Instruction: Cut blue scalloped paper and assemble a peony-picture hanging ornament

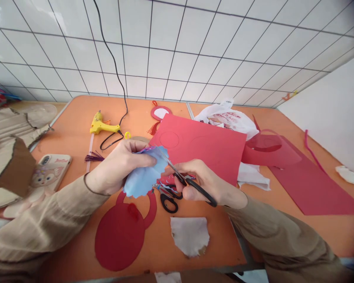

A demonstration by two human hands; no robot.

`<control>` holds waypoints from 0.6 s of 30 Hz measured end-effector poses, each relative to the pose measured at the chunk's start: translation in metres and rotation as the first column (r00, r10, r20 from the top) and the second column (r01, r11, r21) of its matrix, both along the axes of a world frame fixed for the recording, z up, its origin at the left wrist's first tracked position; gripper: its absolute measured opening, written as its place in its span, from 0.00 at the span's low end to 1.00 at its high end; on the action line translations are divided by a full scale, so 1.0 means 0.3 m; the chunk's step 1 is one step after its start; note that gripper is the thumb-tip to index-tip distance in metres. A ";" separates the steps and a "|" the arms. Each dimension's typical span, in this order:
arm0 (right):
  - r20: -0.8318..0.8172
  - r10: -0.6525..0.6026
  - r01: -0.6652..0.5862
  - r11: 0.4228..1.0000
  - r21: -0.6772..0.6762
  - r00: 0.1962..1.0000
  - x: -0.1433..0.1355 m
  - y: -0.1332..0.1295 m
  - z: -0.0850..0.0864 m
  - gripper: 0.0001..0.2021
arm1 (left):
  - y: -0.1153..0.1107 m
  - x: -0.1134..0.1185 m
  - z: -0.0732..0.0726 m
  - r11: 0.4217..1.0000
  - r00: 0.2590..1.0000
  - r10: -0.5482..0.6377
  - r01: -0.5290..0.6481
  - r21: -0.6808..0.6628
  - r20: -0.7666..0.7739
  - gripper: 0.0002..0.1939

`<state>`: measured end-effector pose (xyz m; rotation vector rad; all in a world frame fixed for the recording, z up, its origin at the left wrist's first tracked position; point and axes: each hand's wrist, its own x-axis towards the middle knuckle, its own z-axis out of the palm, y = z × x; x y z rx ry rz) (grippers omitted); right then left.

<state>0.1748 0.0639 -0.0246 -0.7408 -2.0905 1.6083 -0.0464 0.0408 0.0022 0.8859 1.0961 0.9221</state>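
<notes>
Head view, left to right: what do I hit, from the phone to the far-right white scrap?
Phone → yellow glue gun → light blue piece in the left hand → scissors in the right hand → translucent red piece → magenta strip → white scrap.

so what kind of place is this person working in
Probably a craft workspace, though whether at home or in a shop I can't tell. The orange table carries a yellow glue gun and a red sheet with drawn circles, and the right hand holds scissors.
</notes>
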 end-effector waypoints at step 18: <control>-0.033 0.001 0.000 1.000 0.010 0.999 -0.005 -0.005 -0.002 0.29 | 0.001 -0.003 -0.002 0.999 0.998 -0.026 0.028 -0.035 0.065 0.02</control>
